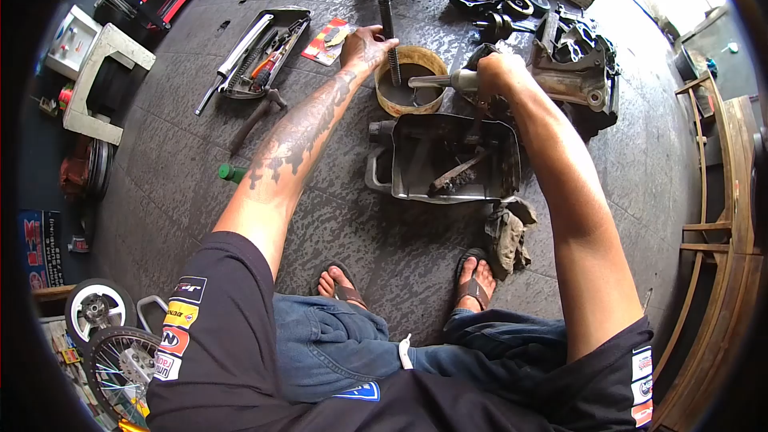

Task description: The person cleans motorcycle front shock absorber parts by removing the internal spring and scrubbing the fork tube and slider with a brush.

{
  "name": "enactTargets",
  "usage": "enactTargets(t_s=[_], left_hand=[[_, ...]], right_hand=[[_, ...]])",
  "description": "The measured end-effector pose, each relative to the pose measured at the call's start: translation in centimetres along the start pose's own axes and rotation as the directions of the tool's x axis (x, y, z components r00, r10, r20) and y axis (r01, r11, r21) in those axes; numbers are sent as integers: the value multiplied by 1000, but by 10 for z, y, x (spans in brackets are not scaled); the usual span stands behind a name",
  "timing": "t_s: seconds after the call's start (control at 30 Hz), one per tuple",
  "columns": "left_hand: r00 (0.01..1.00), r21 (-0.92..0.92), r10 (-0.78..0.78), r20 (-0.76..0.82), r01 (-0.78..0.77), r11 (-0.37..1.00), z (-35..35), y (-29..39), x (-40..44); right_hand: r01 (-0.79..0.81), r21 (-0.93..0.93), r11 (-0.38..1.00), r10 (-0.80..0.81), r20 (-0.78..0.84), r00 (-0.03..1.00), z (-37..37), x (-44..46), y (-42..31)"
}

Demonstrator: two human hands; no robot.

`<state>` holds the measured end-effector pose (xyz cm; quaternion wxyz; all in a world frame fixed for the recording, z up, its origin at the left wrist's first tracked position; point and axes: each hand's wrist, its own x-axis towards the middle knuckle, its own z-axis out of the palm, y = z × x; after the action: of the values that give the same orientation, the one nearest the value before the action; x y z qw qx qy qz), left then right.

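Note:
My left hand [368, 50] is closed around a long dark coil spring [386, 10], which stands nearly upright with its lower end over a round, yellowish basin [410, 112]. Dark liquid appears to lie in the basin. In my right hand [500, 74] is a motorcycle fork leg [462, 81], held roughly level, its narrower shiny end reaching over the basin from the right. Just below the basin lies a cut-open plastic jerrycan [380, 180] with a dirty brush [458, 174] inside. My right fingers are partly hidden behind the hand.
Engine parts [572, 64] crowd the floor at the right. An open tray [268, 60] of tools, a hammer [258, 118] and a red-yellow packet [326, 42] lie left. A rag [508, 240] rests by my right foot. A wooden rack [732, 192] stands far right.

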<state>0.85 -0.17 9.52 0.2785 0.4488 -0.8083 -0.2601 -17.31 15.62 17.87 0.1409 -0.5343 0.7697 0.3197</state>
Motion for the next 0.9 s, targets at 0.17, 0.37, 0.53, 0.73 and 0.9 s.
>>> enactTargets(t_s=[0.17, 0.37, 0.53, 0.73, 0.9], left_hand=[[996, -25, -18, 88, 21, 999, -3, 2, -1], [999, -30, -2, 51, 4, 1000, 5, -10, 4], [991, -12, -30, 131, 32, 999, -6, 0, -1], [993, -50, -26, 115, 32, 998, -10, -1, -2], [988, -32, -54, 147, 59, 998, -13, 0, -2]], right_hand=[[7, 6, 1000, -7, -63, 998, 7, 2, -2], [15, -70, 997, -20, -77, 997, 0, -3, -6], [-12, -77, 997, 0, -152, 988, 4, 1, -6], [11, 16, 1000, -7, -240, 971, 12, 3, -1], [-13, -101, 995, -4, -169, 986, 6, 0, -6]])
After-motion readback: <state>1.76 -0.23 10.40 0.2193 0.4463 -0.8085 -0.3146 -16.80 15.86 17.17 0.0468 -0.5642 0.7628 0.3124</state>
